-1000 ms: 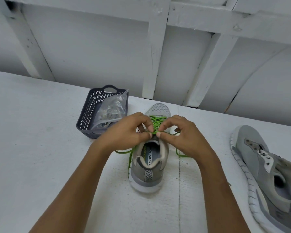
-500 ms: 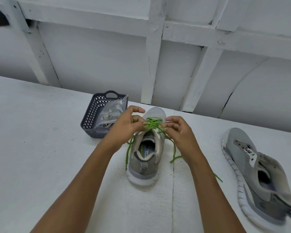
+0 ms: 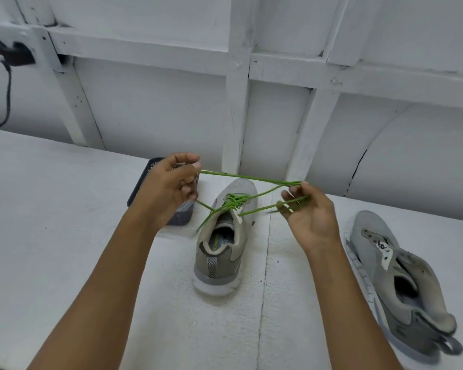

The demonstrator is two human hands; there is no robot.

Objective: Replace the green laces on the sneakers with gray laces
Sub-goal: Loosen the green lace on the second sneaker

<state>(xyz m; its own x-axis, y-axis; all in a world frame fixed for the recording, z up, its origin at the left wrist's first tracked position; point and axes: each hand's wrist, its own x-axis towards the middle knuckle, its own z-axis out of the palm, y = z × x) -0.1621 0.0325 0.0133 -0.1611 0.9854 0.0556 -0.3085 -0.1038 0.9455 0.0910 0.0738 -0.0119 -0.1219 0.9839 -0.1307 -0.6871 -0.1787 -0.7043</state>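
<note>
Two hands are spread above the bench (image 3: 64,209), and between them runs the green lace (image 3: 251,178), drawn out in a taut line. The left hand (image 3: 169,193) pinches one stretch of it between thumb and forefinger. The right hand (image 3: 313,220) has its fingers (image 3: 286,194) curled round several strands. From both hands the lace slopes down to the sneaker (image 3: 219,252), which stands upright between the forearms with its heel toward us. There the lace is threaded in crossings over the tongue.

We judge that the step in hand is unlacing this shoe: the tie looks opened out and the loose lengths are being pulled clear, but the eyelets are not yet emptied. A second sneaker (image 3: 385,271) lies on its side well apart to the right, and we see no lace in it, so it looks to be stripped already.

Just behind the left hand sits a dark basket (image 3: 147,180) with a clear bag (image 3: 185,209) in it; we cannot make out what the bag holds.

Next, we think, the lace must be worked out crossing by crossing from the top eyelets down. That calls for one hand to steady the light shoe while the other draws, or it will lift and slide.
</note>
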